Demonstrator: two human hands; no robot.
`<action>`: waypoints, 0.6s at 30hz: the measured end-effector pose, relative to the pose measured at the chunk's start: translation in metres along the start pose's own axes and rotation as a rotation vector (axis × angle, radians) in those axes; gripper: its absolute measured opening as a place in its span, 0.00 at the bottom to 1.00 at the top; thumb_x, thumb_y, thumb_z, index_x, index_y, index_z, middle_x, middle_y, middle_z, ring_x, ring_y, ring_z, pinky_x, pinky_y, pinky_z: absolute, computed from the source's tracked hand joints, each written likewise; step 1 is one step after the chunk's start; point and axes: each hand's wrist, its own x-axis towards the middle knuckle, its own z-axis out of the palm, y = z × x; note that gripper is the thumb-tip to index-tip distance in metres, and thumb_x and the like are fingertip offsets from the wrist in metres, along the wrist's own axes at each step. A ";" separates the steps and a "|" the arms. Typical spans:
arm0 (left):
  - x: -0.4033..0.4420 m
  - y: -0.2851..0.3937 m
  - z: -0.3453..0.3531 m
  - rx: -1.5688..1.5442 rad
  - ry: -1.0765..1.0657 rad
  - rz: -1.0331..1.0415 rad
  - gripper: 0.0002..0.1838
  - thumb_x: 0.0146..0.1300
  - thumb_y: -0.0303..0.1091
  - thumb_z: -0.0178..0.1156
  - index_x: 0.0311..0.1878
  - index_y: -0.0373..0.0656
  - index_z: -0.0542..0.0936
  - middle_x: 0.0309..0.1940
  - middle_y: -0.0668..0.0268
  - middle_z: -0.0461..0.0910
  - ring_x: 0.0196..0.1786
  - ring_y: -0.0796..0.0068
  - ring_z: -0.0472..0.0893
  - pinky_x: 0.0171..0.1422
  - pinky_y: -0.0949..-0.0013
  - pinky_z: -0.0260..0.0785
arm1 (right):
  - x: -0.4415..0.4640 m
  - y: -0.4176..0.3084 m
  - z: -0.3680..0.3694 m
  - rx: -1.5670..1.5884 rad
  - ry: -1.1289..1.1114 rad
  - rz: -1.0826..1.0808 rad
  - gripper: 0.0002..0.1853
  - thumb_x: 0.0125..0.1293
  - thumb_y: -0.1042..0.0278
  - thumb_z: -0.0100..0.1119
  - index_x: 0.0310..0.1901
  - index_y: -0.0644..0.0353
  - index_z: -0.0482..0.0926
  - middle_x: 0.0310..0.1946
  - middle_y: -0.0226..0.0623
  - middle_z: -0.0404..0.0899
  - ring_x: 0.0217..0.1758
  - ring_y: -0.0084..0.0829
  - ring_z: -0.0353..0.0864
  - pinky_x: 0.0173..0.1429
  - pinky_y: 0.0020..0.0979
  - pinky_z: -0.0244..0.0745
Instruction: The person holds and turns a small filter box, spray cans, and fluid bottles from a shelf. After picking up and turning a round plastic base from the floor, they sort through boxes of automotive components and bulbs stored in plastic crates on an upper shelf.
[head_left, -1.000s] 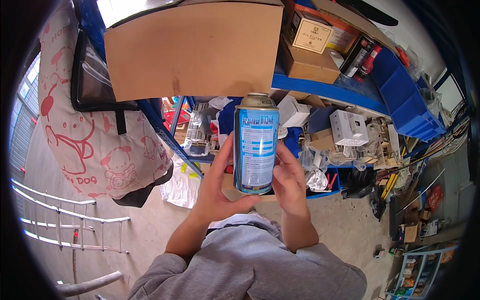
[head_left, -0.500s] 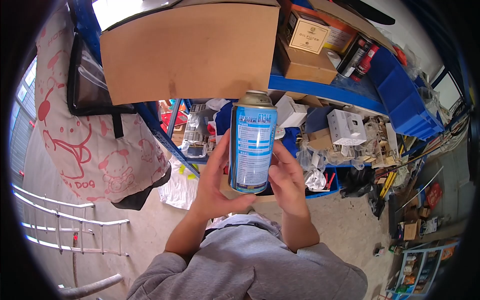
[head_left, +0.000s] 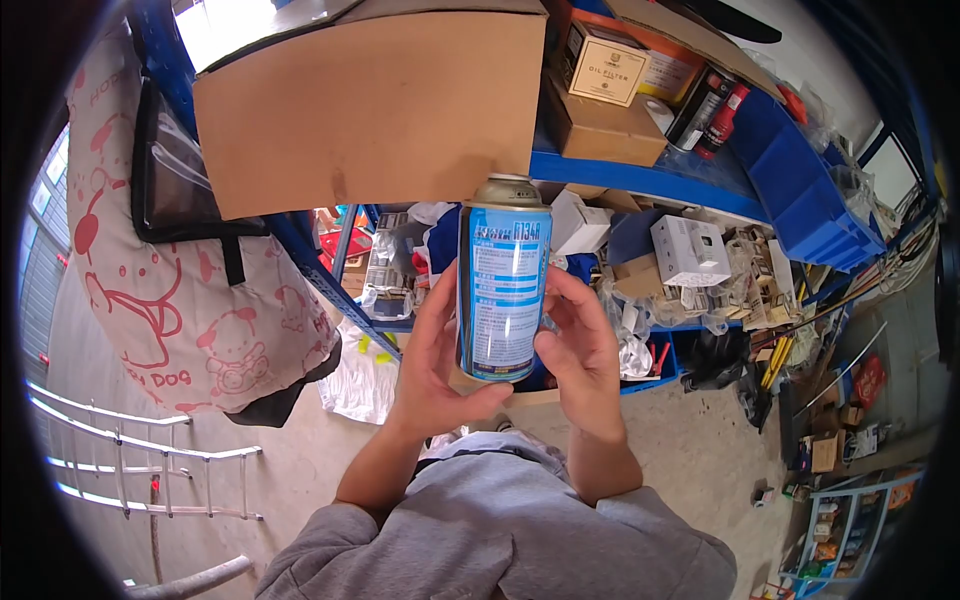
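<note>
R134A can (head_left: 505, 290) held before blue shelf (head_left: 735, 172)

The shelf, above a pale floor (head_left: 690, 460), bears a large cardboard box (head_left: 370, 110) and an OIL FILTER box (head_left: 607, 68) atop a brown carton (head_left: 610, 130). A lower blue bin (head_left: 655, 379) contains a red object (head_left: 661, 357). Left hand (head_left: 435, 350) and right hand (head_left: 580, 355) grasp the can upright.

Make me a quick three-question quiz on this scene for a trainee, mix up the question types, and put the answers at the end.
1. True or false: the left hand and the right hand are on opposite sides of the blue can.

2. Fill in the blank: the pale box above the blue shelf reads "OIL ____".

3. Multiple choice: what is printed on the pale fabric at the left of the picture?
A. Green leaves
B. Dog drawings in red
C. Black stripes

Key: 1. True. 2. FILTER. 3. B.
</note>
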 end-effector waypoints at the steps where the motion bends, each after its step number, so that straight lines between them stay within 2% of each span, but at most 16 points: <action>1: 0.000 0.000 0.000 0.020 -0.007 0.023 0.67 0.49 0.32 0.83 0.88 0.35 0.50 0.86 0.54 0.58 0.87 0.57 0.62 0.89 0.50 0.51 | -0.001 0.001 -0.001 0.000 -0.006 -0.003 0.33 0.76 0.78 0.64 0.80 0.65 0.66 0.68 0.36 0.74 0.68 0.28 0.76 0.69 0.36 0.76; 8: -0.001 0.004 0.003 0.045 0.021 0.026 0.66 0.48 0.32 0.82 0.88 0.34 0.51 0.83 0.52 0.64 0.85 0.57 0.65 0.89 0.52 0.51 | -0.002 0.003 -0.004 -0.011 -0.032 -0.014 0.33 0.76 0.80 0.64 0.80 0.65 0.67 0.69 0.37 0.73 0.67 0.28 0.76 0.68 0.34 0.78; 15: 0.000 0.007 0.008 0.050 0.030 0.033 0.65 0.49 0.29 0.81 0.88 0.34 0.51 0.81 0.53 0.66 0.84 0.58 0.66 0.88 0.52 0.55 | -0.002 0.001 -0.002 0.000 -0.017 -0.016 0.32 0.76 0.82 0.62 0.79 0.64 0.68 0.68 0.37 0.74 0.66 0.28 0.77 0.68 0.34 0.78; 18: 0.006 0.013 0.016 0.214 0.124 0.087 0.62 0.49 0.29 0.82 0.86 0.35 0.57 0.80 0.51 0.67 0.82 0.54 0.68 0.85 0.51 0.59 | 0.002 -0.005 -0.001 0.020 -0.007 0.010 0.32 0.76 0.80 0.63 0.79 0.65 0.68 0.69 0.37 0.73 0.67 0.28 0.77 0.69 0.34 0.78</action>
